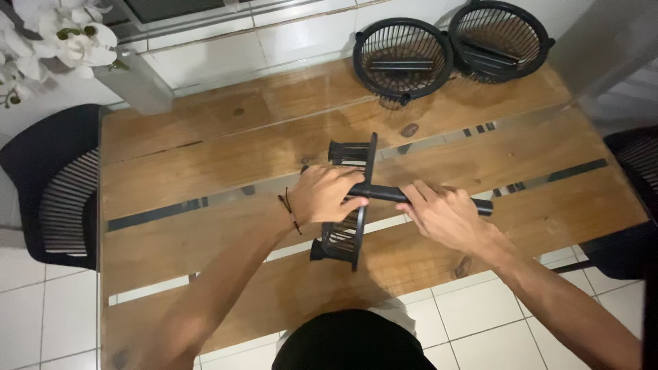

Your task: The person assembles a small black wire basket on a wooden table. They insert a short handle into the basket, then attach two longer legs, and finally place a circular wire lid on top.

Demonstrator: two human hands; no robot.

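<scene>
A black round wire basket (348, 199) stands on its edge in the middle of the wooden table (205, 157), seen side-on. My left hand (322, 194) grips its rim and centre from the left. My right hand (444, 214) is closed around a black tube (439, 199) that runs from the basket's centre out to the right. The joint between tube and basket is hidden by my left fingers.
Two more black wire baskets (403, 58) (499, 40), each with black tubes lying inside, sit at the table's far right edge. A white orchid (55, 41) in a pot stands at the far left corner. Black chairs flank the table at the left (48, 185) and right (634, 205).
</scene>
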